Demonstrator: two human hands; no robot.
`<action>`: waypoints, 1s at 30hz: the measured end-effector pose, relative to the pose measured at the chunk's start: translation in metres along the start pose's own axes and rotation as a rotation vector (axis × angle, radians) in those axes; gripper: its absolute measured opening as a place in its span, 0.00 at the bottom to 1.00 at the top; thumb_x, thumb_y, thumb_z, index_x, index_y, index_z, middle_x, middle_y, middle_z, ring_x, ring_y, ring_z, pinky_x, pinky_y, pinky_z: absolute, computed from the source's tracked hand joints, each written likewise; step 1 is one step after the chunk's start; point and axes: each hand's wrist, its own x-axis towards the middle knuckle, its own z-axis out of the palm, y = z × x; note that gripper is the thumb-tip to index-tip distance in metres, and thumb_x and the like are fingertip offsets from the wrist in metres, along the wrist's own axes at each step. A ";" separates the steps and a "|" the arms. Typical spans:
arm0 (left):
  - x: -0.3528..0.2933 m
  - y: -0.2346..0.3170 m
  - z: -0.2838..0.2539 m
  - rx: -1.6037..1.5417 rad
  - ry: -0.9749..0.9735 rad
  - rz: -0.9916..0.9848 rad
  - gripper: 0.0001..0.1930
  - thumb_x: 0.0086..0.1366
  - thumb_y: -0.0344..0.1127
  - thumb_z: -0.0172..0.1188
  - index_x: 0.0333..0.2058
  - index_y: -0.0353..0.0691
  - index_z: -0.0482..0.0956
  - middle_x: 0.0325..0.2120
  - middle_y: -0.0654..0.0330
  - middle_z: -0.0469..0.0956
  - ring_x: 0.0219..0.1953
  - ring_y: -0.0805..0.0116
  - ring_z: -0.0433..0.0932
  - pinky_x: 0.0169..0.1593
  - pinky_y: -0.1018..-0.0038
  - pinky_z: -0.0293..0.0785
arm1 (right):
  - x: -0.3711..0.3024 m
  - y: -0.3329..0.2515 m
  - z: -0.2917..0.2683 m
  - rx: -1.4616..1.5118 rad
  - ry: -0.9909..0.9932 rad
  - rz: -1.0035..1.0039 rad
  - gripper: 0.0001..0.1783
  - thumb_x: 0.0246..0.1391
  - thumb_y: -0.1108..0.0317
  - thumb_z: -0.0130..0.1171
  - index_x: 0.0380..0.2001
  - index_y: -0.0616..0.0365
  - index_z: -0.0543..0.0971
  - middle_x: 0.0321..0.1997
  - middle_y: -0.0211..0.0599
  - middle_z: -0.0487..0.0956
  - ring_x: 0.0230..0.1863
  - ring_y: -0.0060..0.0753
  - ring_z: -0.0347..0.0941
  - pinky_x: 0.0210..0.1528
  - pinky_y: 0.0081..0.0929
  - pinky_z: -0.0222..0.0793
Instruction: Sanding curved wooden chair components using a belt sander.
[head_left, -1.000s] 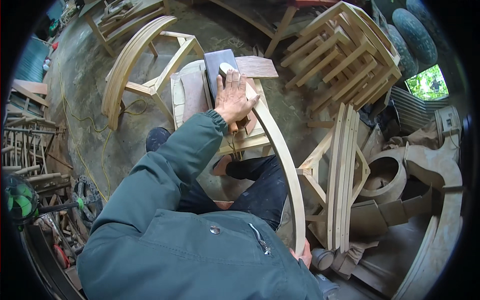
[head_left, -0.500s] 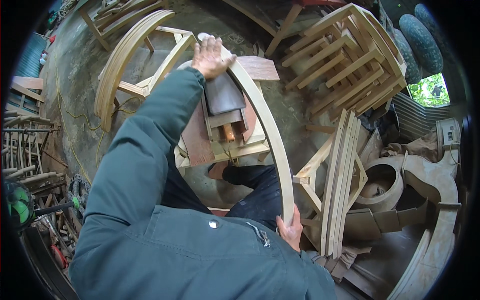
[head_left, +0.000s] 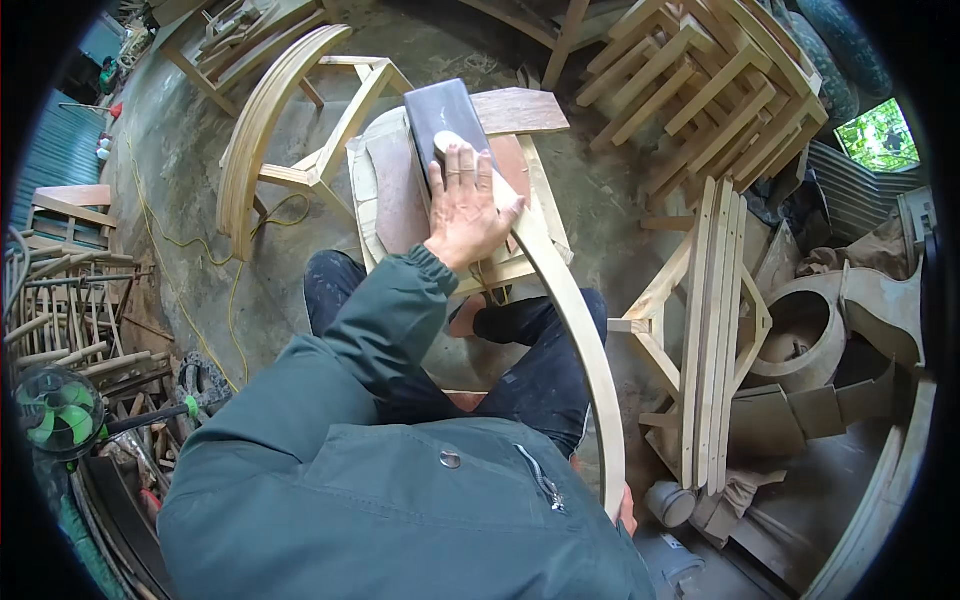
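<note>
Curved wooden rail [head_left: 602, 400] resting on a belt sander [head_left: 438, 103]

In the head view, the rail's upper end is lying over the sander's dark, flat top. The left hand [head_left: 466, 208] is spreading flat over that end, fingers straight, thumb at its right edge. The right hand [head_left: 628, 512] is touching the lower end (mostly hidden, so I cannot tell how it is gripping). Stacked curved strips [head_left: 712, 340] are standing to the right, a green-bladed fan [head_left: 65, 412] to the left.
</note>
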 end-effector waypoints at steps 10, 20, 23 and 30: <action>0.088 -0.069 0.001 0.014 -0.025 -0.060 0.48 0.73 0.68 0.42 0.74 0.28 0.52 0.75 0.35 0.46 0.79 0.38 0.37 0.77 0.40 0.31 | 0.095 -0.056 0.028 -0.020 0.028 -0.234 0.41 0.48 0.70 0.70 0.67 0.56 0.70 0.51 0.57 0.81 0.48 0.58 0.82 0.49 0.44 0.78; 0.177 -0.158 -0.002 0.041 -0.123 -0.147 0.50 0.72 0.74 0.37 0.76 0.36 0.49 0.77 0.38 0.43 0.80 0.41 0.34 0.76 0.39 0.31 | 0.180 -0.147 0.053 -0.239 0.041 -0.454 0.37 0.48 0.69 0.72 0.62 0.59 0.72 0.46 0.54 0.77 0.44 0.60 0.79 0.44 0.46 0.78; 0.198 -0.184 0.000 0.054 -0.118 -0.151 0.51 0.71 0.75 0.38 0.76 0.36 0.50 0.77 0.38 0.43 0.80 0.41 0.35 0.76 0.38 0.34 | 0.200 -0.165 0.061 -0.207 -0.024 -0.469 0.38 0.49 0.69 0.72 0.64 0.59 0.71 0.46 0.54 0.77 0.43 0.60 0.79 0.43 0.45 0.79; 0.240 -0.248 0.004 0.079 -0.118 -0.238 0.50 0.71 0.76 0.36 0.77 0.42 0.48 0.78 0.41 0.40 0.80 0.43 0.33 0.76 0.37 0.33 | 0.255 -0.219 0.086 -0.181 -0.056 -0.564 0.39 0.52 0.67 0.70 0.66 0.59 0.67 0.45 0.54 0.77 0.42 0.62 0.79 0.42 0.47 0.78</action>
